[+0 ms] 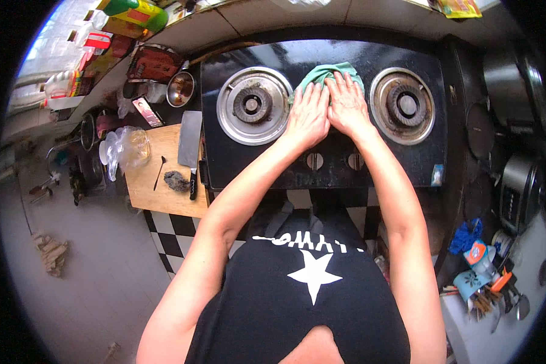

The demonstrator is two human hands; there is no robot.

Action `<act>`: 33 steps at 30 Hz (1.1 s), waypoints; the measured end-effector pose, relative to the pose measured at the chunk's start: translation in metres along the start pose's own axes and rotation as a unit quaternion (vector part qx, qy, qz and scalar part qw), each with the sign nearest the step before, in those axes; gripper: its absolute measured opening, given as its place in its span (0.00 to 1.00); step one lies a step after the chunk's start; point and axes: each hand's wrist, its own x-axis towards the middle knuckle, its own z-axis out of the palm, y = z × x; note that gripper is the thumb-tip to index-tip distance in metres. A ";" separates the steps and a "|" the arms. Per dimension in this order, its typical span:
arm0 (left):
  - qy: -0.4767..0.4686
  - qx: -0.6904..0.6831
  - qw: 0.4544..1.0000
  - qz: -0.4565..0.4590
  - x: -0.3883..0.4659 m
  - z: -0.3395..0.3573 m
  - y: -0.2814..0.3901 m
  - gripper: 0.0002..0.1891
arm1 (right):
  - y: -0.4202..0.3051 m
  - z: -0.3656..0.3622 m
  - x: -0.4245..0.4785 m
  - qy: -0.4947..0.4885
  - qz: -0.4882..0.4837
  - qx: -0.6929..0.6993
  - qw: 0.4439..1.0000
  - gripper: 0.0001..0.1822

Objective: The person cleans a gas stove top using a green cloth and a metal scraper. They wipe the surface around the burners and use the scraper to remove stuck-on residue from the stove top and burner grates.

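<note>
Between the two burners of a black gas hob (250, 166) lies a bunched green cloth (314, 76). My left hand (308, 113) presses on its near left part with fingers stretched forward. Beside it, my right hand (348, 103) holds down the right part, fingers slightly spread. The hands touch near the thumbs, and the cloth beneath the palms is hidden. A round steel pan surrounds the left burner (252, 105); brownish stains mark the pan around the right burner (407, 105). Two control knobs, a left one (315, 161) and a right one (356, 161), sit below my wrists.
Left of the hob, a wooden board (141, 191) carries a cleaver (190, 139), steel wool (176, 181) and a plastic bag (132, 148). A phone (147, 112) and a metal bowl (180, 89) are behind it. At right stand a dark pan (479, 129) and a utensil holder (471, 283).
</note>
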 end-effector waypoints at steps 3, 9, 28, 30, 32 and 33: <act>0.040 0.030 0.998 -0.035 0.025 0.007 -0.021 0.35 | 0.010 0.013 0.046 0.015 -0.034 -0.002 0.999 0.30; -0.170 0.146 0.957 -0.184 0.072 -0.050 -0.103 0.53 | -0.047 0.027 0.148 -0.017 -0.077 -0.013 0.997 0.33; -0.177 0.066 0.981 0.053 0.202 0.031 0.047 0.79 | 0.168 -0.062 0.064 -0.108 0.108 -0.023 0.988 0.40; -0.193 0.053 0.978 0.057 0.222 0.039 0.060 0.78 | 0.193 -0.069 0.061 -0.103 0.128 -0.012 0.986 0.41; -0.193 0.018 0.978 0.071 0.239 0.049 0.078 0.76 | 0.219 -0.080 0.058 -0.112 0.152 -0.017 0.982 0.41; -0.193 0.002 0.978 0.082 0.246 0.058 0.090 0.76 | 0.235 -0.084 0.051 -0.106 0.151 -0.030 0.982 0.41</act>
